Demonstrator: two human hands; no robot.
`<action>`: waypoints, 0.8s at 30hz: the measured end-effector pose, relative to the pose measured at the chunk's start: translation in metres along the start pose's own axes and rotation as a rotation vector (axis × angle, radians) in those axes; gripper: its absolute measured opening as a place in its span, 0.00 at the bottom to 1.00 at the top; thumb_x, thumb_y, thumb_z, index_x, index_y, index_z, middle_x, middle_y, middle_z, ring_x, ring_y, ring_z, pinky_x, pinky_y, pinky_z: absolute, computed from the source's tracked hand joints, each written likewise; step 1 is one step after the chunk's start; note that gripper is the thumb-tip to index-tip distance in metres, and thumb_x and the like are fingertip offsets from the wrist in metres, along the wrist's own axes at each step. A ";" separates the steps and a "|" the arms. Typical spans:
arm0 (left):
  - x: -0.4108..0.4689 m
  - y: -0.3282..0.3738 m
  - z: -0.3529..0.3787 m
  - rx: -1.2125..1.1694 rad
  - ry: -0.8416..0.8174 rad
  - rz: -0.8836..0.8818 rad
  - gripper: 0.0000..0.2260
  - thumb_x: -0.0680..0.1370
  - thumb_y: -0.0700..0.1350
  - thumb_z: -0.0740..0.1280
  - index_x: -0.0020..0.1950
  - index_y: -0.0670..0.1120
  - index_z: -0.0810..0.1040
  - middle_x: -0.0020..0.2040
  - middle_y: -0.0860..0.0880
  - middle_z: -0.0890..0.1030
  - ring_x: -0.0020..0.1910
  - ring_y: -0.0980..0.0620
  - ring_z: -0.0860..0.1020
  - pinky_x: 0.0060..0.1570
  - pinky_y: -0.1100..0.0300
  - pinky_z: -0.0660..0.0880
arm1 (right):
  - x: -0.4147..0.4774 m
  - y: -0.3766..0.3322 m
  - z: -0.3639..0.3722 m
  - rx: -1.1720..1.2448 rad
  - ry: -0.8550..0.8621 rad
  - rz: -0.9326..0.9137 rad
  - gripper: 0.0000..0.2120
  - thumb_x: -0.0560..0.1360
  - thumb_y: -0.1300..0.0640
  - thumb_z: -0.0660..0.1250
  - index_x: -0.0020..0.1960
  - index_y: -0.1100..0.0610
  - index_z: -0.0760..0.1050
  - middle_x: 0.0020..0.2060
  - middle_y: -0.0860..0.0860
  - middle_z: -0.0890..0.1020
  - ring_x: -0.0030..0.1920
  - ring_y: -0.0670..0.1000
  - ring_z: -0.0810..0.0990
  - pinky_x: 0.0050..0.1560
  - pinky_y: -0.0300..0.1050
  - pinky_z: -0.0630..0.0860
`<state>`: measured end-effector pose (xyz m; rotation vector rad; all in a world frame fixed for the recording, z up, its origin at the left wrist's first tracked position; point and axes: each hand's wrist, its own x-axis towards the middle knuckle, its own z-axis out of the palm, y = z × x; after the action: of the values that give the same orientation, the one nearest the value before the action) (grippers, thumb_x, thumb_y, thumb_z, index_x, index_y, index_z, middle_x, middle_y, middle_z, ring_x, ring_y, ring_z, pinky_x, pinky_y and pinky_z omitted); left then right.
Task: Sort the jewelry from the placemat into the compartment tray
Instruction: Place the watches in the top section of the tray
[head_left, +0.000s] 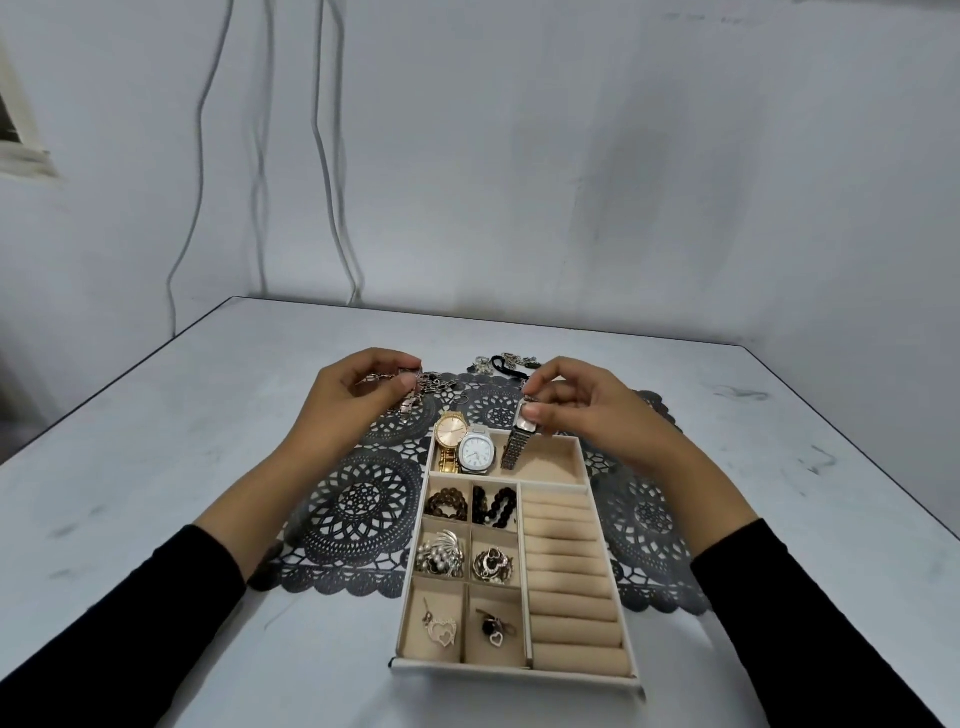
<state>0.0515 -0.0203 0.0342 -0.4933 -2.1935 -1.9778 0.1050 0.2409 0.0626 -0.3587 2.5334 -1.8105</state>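
Note:
A beige compartment tray (605, 525) sits on a dark lace placemat (363, 499). Its far compartment holds a gold watch (450, 435) and a white-faced silver watch (478, 452). My right hand (587, 410) pinches a small silver watch (519, 439) by its case, the band hanging into that same compartment. My left hand (353, 395) pinches a silver metal watch (408, 402) just above the placemat's far left part. More loose jewelry (506, 362) lies at the placemat's far edge. Smaller compartments hold bead bracelets, brooches and heart pendants.
The tray's right side is a column of padded ring rolls (569, 582) with nothing in them. The grey table (156, 415) runs to a wall behind, where cables (332, 156) hang down.

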 end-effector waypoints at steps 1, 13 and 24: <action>-0.001 0.000 0.000 0.002 0.002 -0.003 0.07 0.76 0.40 0.71 0.52 0.48 0.83 0.47 0.50 0.85 0.44 0.59 0.82 0.32 0.71 0.75 | 0.000 0.001 0.001 -0.009 -0.008 -0.003 0.10 0.73 0.61 0.71 0.52 0.61 0.75 0.40 0.55 0.81 0.39 0.48 0.79 0.44 0.38 0.75; -0.002 -0.005 0.000 -0.003 -0.022 0.006 0.06 0.75 0.41 0.72 0.51 0.49 0.84 0.48 0.48 0.85 0.45 0.57 0.82 0.46 0.66 0.77 | 0.001 0.006 0.008 -0.077 -0.098 0.009 0.11 0.73 0.61 0.71 0.53 0.61 0.75 0.39 0.53 0.81 0.40 0.47 0.80 0.46 0.40 0.78; -0.002 -0.005 0.001 0.001 -0.022 -0.001 0.07 0.75 0.40 0.72 0.52 0.46 0.83 0.47 0.48 0.84 0.42 0.59 0.82 0.45 0.67 0.77 | 0.012 0.023 0.013 -0.115 0.025 0.023 0.09 0.72 0.60 0.73 0.50 0.55 0.76 0.41 0.55 0.79 0.44 0.51 0.78 0.55 0.53 0.77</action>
<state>0.0518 -0.0203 0.0282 -0.5161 -2.2077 -1.9814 0.0905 0.2336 0.0379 -0.3090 2.6542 -1.6765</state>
